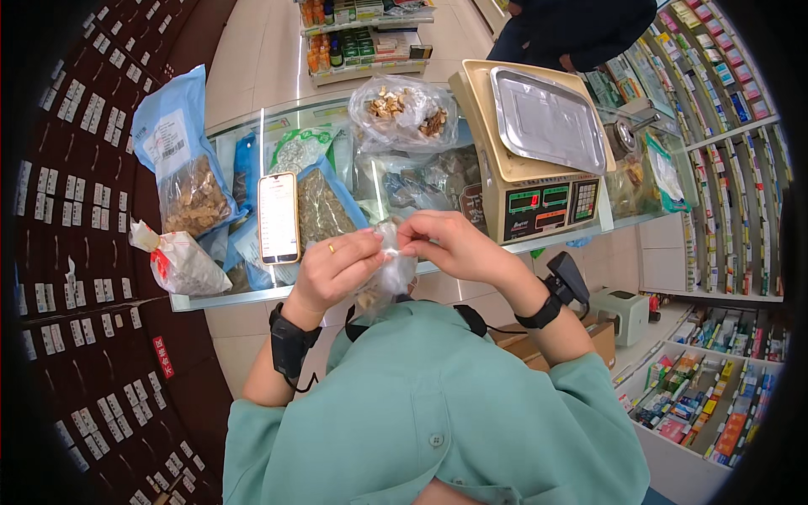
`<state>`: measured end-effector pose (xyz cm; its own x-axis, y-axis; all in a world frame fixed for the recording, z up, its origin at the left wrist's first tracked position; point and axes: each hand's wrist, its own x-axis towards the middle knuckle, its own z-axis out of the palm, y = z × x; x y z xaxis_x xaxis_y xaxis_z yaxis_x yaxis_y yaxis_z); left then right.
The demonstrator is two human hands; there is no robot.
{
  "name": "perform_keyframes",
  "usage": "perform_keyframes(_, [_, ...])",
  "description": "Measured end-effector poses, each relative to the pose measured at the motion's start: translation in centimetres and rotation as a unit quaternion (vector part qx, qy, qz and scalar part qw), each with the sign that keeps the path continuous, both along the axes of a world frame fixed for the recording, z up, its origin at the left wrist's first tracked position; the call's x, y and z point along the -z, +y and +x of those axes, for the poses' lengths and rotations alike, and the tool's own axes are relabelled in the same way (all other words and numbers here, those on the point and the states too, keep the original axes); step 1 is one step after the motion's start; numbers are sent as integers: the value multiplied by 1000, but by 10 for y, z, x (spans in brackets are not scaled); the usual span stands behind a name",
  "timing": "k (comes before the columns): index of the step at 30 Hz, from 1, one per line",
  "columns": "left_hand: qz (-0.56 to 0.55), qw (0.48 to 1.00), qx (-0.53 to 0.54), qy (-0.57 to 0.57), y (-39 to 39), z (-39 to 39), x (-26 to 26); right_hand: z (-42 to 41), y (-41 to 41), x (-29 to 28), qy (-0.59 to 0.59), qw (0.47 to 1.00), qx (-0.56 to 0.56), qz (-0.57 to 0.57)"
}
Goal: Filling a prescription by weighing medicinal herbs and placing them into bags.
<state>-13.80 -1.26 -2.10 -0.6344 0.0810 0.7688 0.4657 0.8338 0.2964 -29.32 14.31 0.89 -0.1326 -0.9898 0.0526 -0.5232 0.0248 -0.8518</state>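
Note:
My left hand [338, 268] and my right hand [445, 243] pinch the gathered neck of a clear plastic bag [394, 274] at the front edge of the glass counter; its contents are partly hidden. Beyond them lies another clear bag of dried slices [404, 113]. A smartphone [278, 218] with a lit screen rests left of my hands, next to a blue-edged bag of dried herb [325, 205]. To the right stands a beige electronic scale [543, 202] with a metal tray [548, 120] on top.
At the counter's left end are a large blue and clear bag of dried pieces [196, 189] and a tied white bag [189, 262]. Dark labelled drawers [82, 208] line the left. A person [568, 31] stands beyond the scale. Medicine shelves [726, 221] fill the right side.

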Motion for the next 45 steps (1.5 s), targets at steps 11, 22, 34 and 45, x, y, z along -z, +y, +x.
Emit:
perform_keyframes(11, [533,777,-2,-337,-28,-84,29,5,25,33,90,986,143,-5])
perform_keyframes(22, [216,870,-356,-263,-26,-83,48,-44,39,-27,-163,927,311,-135])
perform_keyframes(34, [200,899,-323,-217,-46,-5,-2,-38,-67,62,-59,968,202,-135])
perform_keyframes(45, [418,882,-75,-206,-42,-13,1,20,-123,86,243,941,115,-206])
